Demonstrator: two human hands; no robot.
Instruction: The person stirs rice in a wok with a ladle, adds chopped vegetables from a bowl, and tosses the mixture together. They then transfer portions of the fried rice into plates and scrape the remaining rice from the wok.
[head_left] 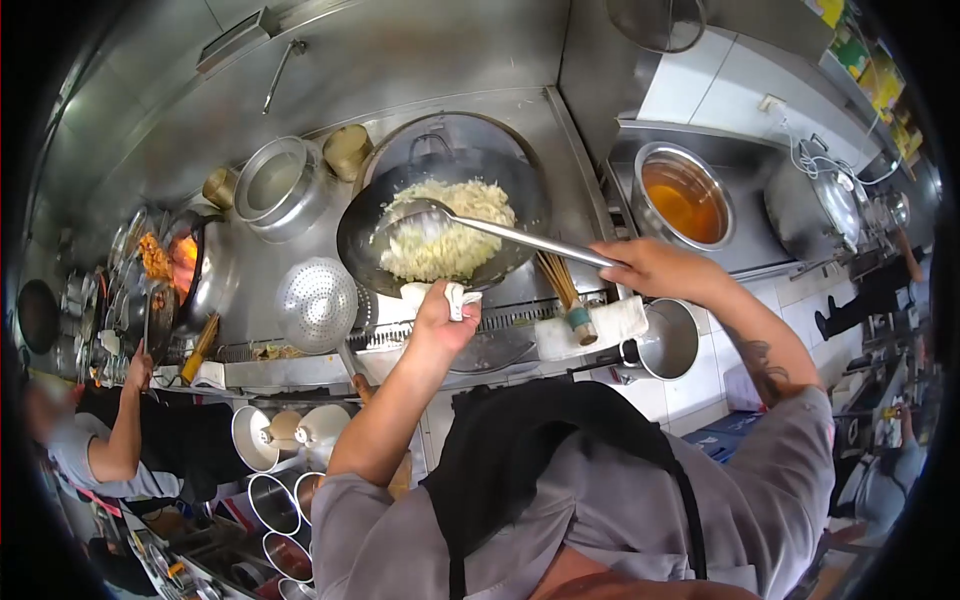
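A dark wok point(362, 232) on the range holds a heap of pale fried rice point(445, 258) with bits of green. At its near rim, my left hand point(445, 320) is closed around a folded white cloth point(458, 298); the wok's grip beneath is hidden. My right hand point(655, 270) grips the end of a long-handled metal ladle point(530, 240). The ladle's bowl rests in the rice, its hollow partly covered. Just below the handle, a bamboo wok brush point(565, 290) lies on a white towel point(610, 325).
Left of the wok are a perforated strainer point(316, 303) and a metal pot point(275, 185). A pot of orange liquid point(685, 205) stands at right. A co-worker point(125, 440) handles another wok point(160, 315) near flames at far left. An empty-looking pot point(668, 340) hangs by the counter edge.
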